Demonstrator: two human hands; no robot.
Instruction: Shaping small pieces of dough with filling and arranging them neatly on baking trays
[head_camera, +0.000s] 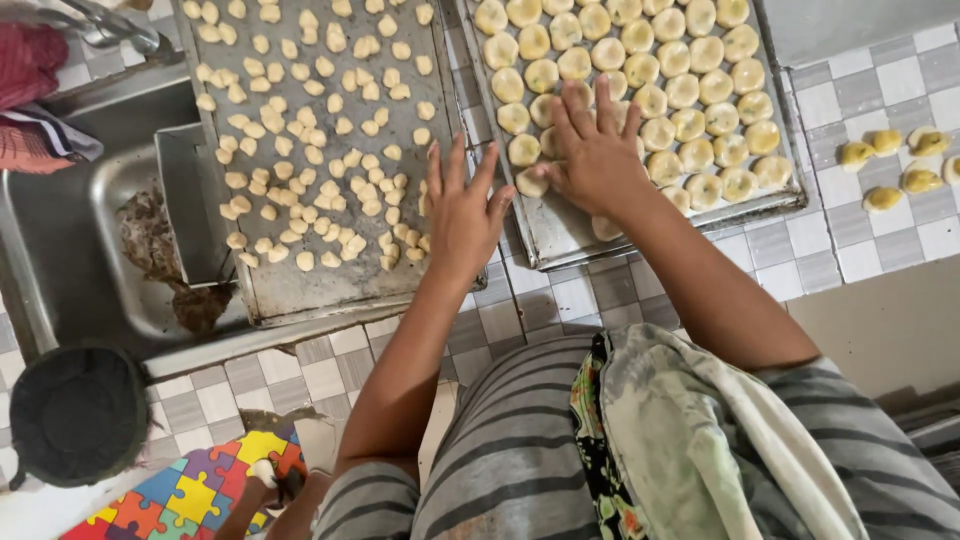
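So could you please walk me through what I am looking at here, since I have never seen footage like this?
There is a single picture, taken by a camera worn on a person's head and looking down at their two bare hands; there is no machine. The person's striped clothing and a cloth over the lap fill the bottom. The left hand lies flat and open on the near right corner of a metal tray scattered with small pale dough pieces. The right hand rests, fingers spread, on a second tray packed with rows of round glazed dough balls; its fingertips touch one at the near edge, but a firm grip cannot be seen. Both trays sit on a checked tiled floor. A few more shaped pieces lie on the tiles to the right.
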